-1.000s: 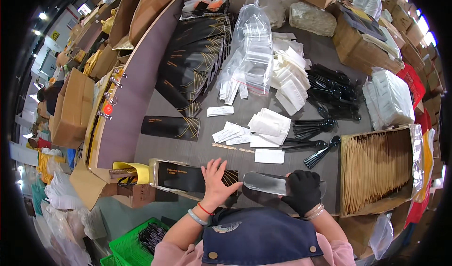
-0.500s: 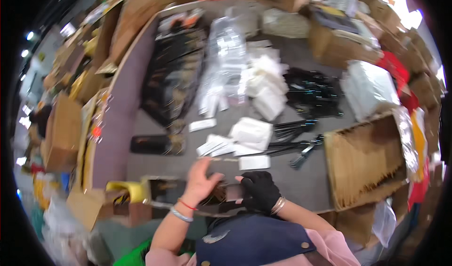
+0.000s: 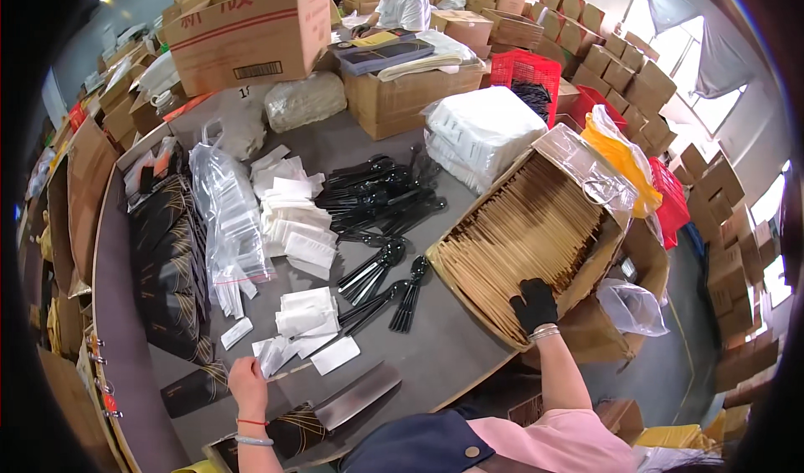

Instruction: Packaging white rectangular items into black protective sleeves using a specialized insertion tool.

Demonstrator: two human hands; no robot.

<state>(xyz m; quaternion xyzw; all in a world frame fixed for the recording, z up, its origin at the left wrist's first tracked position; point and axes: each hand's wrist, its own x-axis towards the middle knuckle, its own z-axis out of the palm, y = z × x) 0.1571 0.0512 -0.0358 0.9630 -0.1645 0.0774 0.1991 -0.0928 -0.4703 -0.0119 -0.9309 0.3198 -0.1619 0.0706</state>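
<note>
While touching slim brown sticks (image 3: pixel 517 247) with the black-gloved right grip (image 3: pixel 534 305) bent, had the bare left grip (image 3: pixel 248 382) curled beside flat white paper packets (image 3: pixel 271 354); could tell neither hold; had the translucent plastic sleeve (image 3: pixel 360 398) right of the left grip, seemingly yet to fill.

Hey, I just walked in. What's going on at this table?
One person is working with both hands. The black-gloved right hand is at the near side of tightly packed brown sticks. The bare left hand is by small white packets; whether it grips one is unclear. A black sleeve lies near the table's edge, with black cutlery farther back.
</note>
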